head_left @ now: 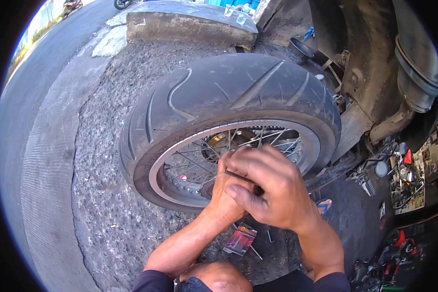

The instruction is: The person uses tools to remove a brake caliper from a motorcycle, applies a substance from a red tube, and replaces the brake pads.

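Observation:
A motorcycle wheel with a black treaded tyre (pixel 228 82), silver rim (pixel 158 177) and spokes fills the centre, its chain and gold hub part (pixel 214 141) visible behind the spokes. My right hand (pixel 270 187) is closed around a thin dark metal bar (pixel 236 176), over the wheel's near side. Under it, my left hand (pixel 228 194) is against the same area, its fingers mostly covered, so what they grip is unclear. Below lie a red-and-clear package (pixel 239 240), a silver rod and a small metal pin (pixel 270 236).
Motorcycle bodywork and a silencer (pixel 416 73) overhang at upper right. Tools and parts (pixel 362 185) lie along the right, beside a sandalled foot (pixel 324 207). A concrete step (pixel 190 31) bearing plastic cups stands behind the tyre. A road (pixel 44 68) with a scooter runs along the left.

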Demonstrator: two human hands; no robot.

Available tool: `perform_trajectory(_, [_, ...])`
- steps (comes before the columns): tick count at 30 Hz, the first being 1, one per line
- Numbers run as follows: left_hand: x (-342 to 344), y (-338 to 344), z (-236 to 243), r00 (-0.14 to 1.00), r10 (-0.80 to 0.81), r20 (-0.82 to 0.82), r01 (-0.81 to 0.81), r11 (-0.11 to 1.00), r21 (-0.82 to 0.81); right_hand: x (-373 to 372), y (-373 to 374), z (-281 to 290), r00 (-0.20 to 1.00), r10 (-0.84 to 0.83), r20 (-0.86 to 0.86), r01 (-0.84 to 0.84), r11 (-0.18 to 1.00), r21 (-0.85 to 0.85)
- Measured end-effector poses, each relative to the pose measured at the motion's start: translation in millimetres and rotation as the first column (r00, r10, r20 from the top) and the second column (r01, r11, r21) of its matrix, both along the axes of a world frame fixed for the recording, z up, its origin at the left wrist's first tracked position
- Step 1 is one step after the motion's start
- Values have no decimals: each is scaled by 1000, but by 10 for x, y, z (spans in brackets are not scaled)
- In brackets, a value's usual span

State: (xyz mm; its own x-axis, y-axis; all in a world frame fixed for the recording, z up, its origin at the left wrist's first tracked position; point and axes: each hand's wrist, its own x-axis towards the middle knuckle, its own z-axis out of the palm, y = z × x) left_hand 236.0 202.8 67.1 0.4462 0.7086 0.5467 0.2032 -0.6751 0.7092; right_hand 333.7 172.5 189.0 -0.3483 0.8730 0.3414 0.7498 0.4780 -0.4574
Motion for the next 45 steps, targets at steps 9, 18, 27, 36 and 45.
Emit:
perform_trajectory(9, [-50,-163,168,984,99,-148,-94,995,38,101,-300,-66,964,-266,13,263,958,114])
perform_trajectory(18, [-71,-441,-101,977,148,151,-173,971,166,810,-654,-280,378,-517,-768,586,776,-234])
perform_trajectory(27, [239,-454,34,982,187,13,-188,977,105,912,-601,-463,279,-481,-831,580,774,-254])
perform_trajectory(36, [320,-337,271,975,156,-156,-149,987,53,896,-637,-555,147,-469,-871,637,718,-279])
perform_trajectory(45, [350,-278,283,961,180,-211,-173,983,52,939,-653,-644,-120,-437,-891,554,715,-425])
